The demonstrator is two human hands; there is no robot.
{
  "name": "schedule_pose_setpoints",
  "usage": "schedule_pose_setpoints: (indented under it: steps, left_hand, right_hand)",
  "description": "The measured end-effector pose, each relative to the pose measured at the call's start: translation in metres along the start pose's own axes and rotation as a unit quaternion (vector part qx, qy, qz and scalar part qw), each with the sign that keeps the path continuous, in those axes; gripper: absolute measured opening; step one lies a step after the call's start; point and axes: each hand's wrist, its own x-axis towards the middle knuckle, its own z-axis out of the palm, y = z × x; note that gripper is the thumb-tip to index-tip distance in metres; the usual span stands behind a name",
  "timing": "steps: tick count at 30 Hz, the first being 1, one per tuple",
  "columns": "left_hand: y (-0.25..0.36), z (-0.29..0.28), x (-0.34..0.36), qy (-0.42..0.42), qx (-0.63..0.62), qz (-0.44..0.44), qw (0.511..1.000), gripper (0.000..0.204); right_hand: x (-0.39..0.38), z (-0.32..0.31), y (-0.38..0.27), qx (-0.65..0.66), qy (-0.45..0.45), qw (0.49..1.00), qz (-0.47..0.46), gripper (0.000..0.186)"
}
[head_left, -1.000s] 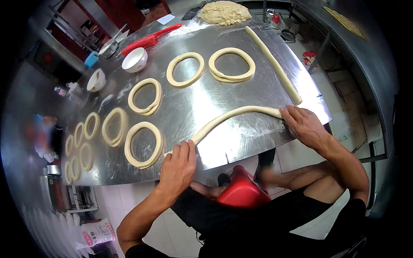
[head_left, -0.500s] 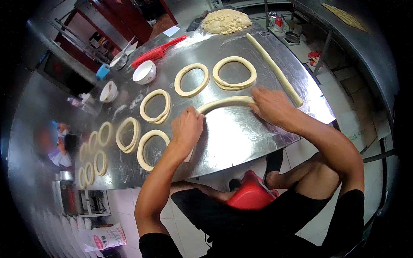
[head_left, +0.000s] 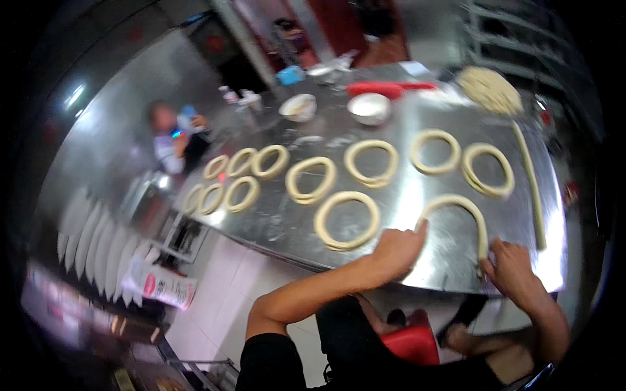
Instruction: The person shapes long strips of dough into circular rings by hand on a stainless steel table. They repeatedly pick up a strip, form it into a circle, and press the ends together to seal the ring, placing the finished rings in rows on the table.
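A pale dough rope (head_left: pixel 452 199) arches in an upside-down U near the front edge of the steel table (head_left: pixel 404 195). My left hand (head_left: pixel 400 249) is closed at the rope's left end, its fingertips on the dough. My right hand (head_left: pixel 506 262) grips the other end, below the arch. Several dough rings (head_left: pixel 347 245) lie in rows behind and left of my hands. A straight dough strand (head_left: pixel 532 186) lies to the right of the arch. The picture is somewhat blurred.
At the back are a dough mound (head_left: pixel 489 88), a red plastic utensil (head_left: pixel 375 88), white bowls (head_left: pixel 369 107) and a blue container (head_left: pixel 289 75). A person (head_left: pixel 171 143) is beyond the table's left end. A red stool (head_left: pixel 411 342) is below me; white sacks (head_left: pixel 166 287) are at lower left.
The rope has gone from a long gentle curve to a tighter U, my hands moving closer together with its ends. The view has swung left, bringing more of the left side into sight.
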Motion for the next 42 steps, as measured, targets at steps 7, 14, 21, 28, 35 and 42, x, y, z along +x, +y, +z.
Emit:
schedule_pose_setpoints:
  steps: [7, 14, 21, 28, 35, 42]
  left_hand:
    - [-0.064, 0.028, -0.029, 0.146, 0.015, 0.289, 0.946, 0.036]
    - [-0.003, 0.051, 0.013, 0.201, -0.080, 0.155, 0.964, 0.035]
    - [0.023, 0.035, 0.025, 0.201, -0.298, 0.141, 0.922, 0.036]
    - [0.018, 0.044, 0.032, 0.211, -0.265, 0.216, 0.916, 0.029]
    - [0.022, 0.048, 0.033, 0.226, -0.205, 0.236, 0.923, 0.027]
    - [0.014, 0.045, 0.026, 0.155, -0.196, 0.247, 0.936, 0.030]
  right_hand:
    - [0.010, 0.021, 0.015, -0.150, 0.095, 0.939, -0.293, 0.041]
    - [0.041, 0.032, 0.015, 0.000, 0.088, 0.961, -0.263, 0.020]
    - [0.051, 0.036, -0.003, 0.079, 0.162, 0.950, -0.253, 0.023]
    - [0.053, 0.036, 0.005, 0.117, 0.144, 0.934, -0.304, 0.020]
    - [0.053, 0.035, 0.010, 0.105, 0.146, 0.927, -0.329, 0.018]
    - [0.054, 0.043, 0.010, -0.004, 0.112, 0.939, -0.326, 0.022]
